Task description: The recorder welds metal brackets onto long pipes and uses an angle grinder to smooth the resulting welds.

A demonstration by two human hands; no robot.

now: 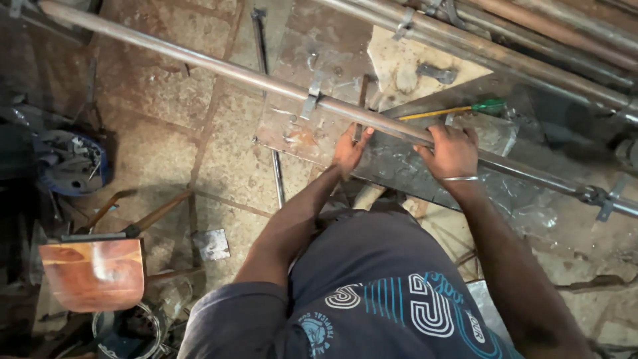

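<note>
Both hands rest on one long metal pipe that runs slantwise across the view from upper left to lower right. Left hand has its grip pressed against the near side of the pipe, fingers up on a small dark metal piece just below it; whether the fingers fully close round anything I cannot tell. Right hand lies over the top of the pipe, fingers curled round it, a thin metal bangle at the wrist.

Under the pipe sits a flat steel plate, rust-spotted, with a shiny grey sheet beside it. A light metal clamp crosses the pipe to the left of the hands, and another sits far right. A screwdriver with yellow shaft and green handle lies just beyond the right hand. More pipes are stacked at upper right.

The floor is worn stone paving, dusty and cracked. A reddish wooden block stands at lower left, with a dark blue bowl of scrap bits above it.
</note>
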